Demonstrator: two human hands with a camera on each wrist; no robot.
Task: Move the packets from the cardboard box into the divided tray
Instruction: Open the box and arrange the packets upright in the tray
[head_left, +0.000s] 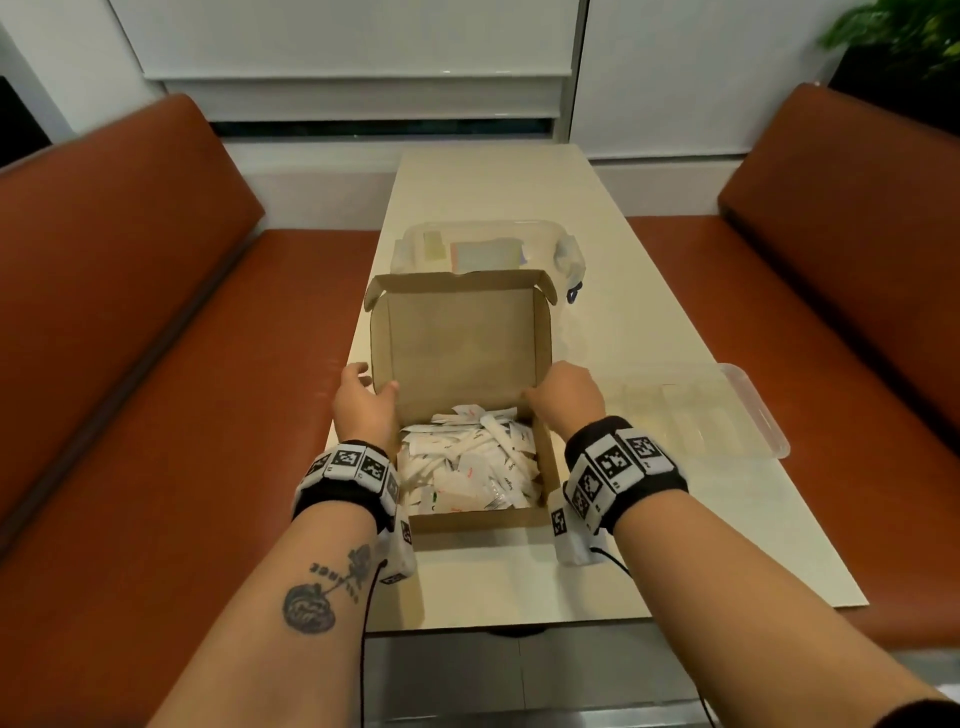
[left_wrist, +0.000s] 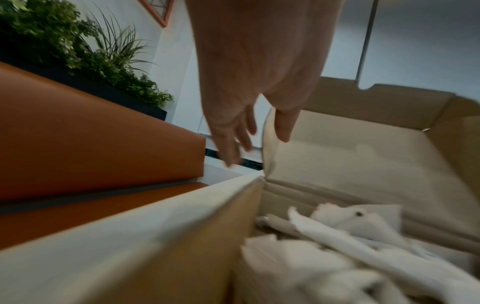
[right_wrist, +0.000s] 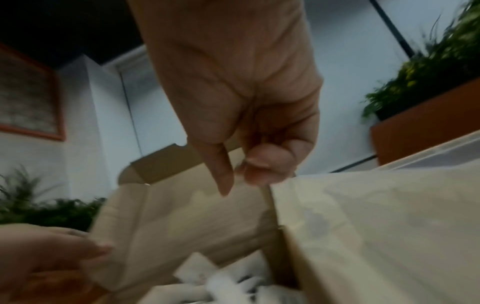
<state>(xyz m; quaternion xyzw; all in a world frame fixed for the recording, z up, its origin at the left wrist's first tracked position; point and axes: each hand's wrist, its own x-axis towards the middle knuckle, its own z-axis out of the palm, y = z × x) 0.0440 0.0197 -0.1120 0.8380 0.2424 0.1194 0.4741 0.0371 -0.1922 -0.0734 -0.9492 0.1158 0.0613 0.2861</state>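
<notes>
An open cardboard box (head_left: 480, 522) sits on the near part of the table, its lid (head_left: 457, 353) standing upright at the back. Several white packets (head_left: 467, 462) fill it, also seen as packets (left_wrist: 350, 236) and packets (right_wrist: 221, 281). My left hand (head_left: 376, 382) is at the lid's left edge, thumb on the inner face, straight fingers (left_wrist: 228, 152) outside the side flap. My right hand (head_left: 537, 397) pinches the lid's right edge, thumb inside, fingers (right_wrist: 259, 164) curled. The clear divided tray (head_left: 774, 431) lies right of the box, apparently empty.
A clear latched tub (head_left: 563, 254) with a few flat items stands just behind the box. The pale table (head_left: 519, 182) is narrow, with orange benches on the left (head_left: 130, 364) and right (head_left: 831, 312). A plant (head_left: 904, 31) is at the far right.
</notes>
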